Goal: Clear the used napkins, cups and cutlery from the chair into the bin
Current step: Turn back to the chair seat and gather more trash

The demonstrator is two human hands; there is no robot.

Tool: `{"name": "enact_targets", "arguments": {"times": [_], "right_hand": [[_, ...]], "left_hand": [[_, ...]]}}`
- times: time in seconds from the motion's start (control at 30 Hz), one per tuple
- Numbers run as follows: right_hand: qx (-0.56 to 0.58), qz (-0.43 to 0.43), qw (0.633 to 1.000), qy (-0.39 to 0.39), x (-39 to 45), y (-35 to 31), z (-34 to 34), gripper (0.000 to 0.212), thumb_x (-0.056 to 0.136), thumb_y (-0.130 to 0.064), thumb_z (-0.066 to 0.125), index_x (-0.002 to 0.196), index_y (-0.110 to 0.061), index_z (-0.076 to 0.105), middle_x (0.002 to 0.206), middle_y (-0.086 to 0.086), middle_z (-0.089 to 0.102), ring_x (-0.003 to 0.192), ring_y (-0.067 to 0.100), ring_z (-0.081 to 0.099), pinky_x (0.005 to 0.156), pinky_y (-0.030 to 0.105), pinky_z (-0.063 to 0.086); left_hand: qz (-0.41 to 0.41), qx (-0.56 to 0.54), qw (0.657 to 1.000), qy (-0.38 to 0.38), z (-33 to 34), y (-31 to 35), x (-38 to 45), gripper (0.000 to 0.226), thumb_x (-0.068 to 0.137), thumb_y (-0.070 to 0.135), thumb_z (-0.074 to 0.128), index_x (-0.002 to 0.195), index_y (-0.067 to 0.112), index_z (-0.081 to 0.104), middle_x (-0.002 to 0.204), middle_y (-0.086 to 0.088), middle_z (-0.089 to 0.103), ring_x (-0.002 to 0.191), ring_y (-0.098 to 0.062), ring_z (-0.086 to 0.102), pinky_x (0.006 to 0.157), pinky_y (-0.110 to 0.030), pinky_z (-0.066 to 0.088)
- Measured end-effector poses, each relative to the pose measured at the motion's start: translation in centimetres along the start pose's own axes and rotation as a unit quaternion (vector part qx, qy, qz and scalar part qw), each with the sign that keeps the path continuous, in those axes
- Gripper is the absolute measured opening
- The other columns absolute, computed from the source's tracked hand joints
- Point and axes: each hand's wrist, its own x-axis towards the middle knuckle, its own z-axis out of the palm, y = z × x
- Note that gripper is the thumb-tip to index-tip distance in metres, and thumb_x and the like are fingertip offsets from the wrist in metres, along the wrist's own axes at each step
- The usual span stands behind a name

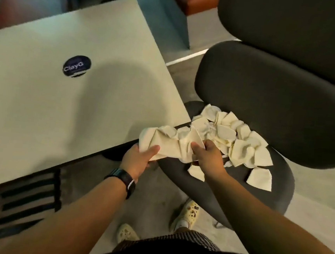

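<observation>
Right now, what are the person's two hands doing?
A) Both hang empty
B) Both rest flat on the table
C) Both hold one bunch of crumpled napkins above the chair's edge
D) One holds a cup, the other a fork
C: the left hand and the right hand both grip the bunch of napkins, lifted beside the pile of napkins lying on the chair.

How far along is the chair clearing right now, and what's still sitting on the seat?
Nothing looks binned yet; no bin is in view. In hand: the left hand and right hand both grip a bunch of crumpled napkins lifted over the seat's edge. Left: a pile of napkins on the chair seat, plus two loose ones at the front. What may be a white fork shows beside the pile; no cups are clearly visible.
</observation>
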Motion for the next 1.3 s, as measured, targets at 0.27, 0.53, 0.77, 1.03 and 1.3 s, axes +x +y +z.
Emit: {"name": "enact_targets", "arguments": {"times": [0.27,0.53,0.77,1.03,1.3], "right_hand": [[-0.037,-0.056,0.992,-0.109,-7.8,-3.1,15.2,0.02,0.094,-0.029,0.059,0.103,-0.011,0.057,0.09,0.005,0.063,0.078,0.021,0.062,0.072,0.04,0.057],[-0.065,-0.074,0.969,-0.228,-16.9,-3.1,31.5,0.017,0.095,-0.029,0.059,0.105,-0.016,0.059,0.098,0.003,0.065,0.084,0.018,0.064,0.064,0.028,0.055],[-0.115,-0.058,0.951,-0.282,-19.6,-4.9,41.3,0.015,0.092,-0.025,0.064,0.103,-0.019,0.057,0.102,0.004,0.062,0.092,0.022,0.063,0.075,0.038,0.06],[-0.216,-0.103,0.887,-0.395,-20.7,-8.2,53.7,0.015,0.092,-0.028,0.064,0.101,-0.018,0.059,0.099,0.007,0.063,0.085,0.023,0.065,0.067,0.032,0.06],[-0.298,-0.113,0.834,-0.45,-24.9,-9.8,66.0,0.023,0.092,-0.033,0.063,0.109,-0.018,0.058,0.1,0.004,0.063,0.086,0.019,0.066,0.06,0.026,0.057]], "left_hand": [[-0.008,-0.098,0.989,0.107,-16.2,-5.6,-4.8,0.026,0.085,0.028,0.07,0.108,0.017,0.061,0.09,0.004,0.064,0.078,-0.01,0.058,0.064,-0.024,0.049],[-0.049,-0.179,0.962,0.201,-32.8,-13.5,-9.8,0.041,0.084,0.034,0.07,0.119,0.017,0.057,0.096,0.0,0.065,0.079,-0.014,0.06,0.059,-0.025,0.045],[-0.088,-0.256,0.927,0.258,-40.8,-18.0,-9.6,0.049,0.082,0.035,0.071,0.124,0.013,0.056,0.107,-0.008,0.065,0.092,-0.023,0.061,0.073,-0.034,0.051],[-0.105,-0.347,0.865,0.347,-49.8,-21.3,-8.6,0.046,0.088,0.029,0.066,0.128,0.015,0.049,0.109,-0.003,0.06,0.094,-0.018,0.057,0.084,-0.035,0.046],[-0.12,-0.374,0.827,0.403,-59.7,-27.0,-8.8,0.046,0.081,0.038,0.072,0.12,0.02,0.053,0.111,-0.005,0.066,0.099,-0.022,0.064,0.081,-0.035,0.051]]}}
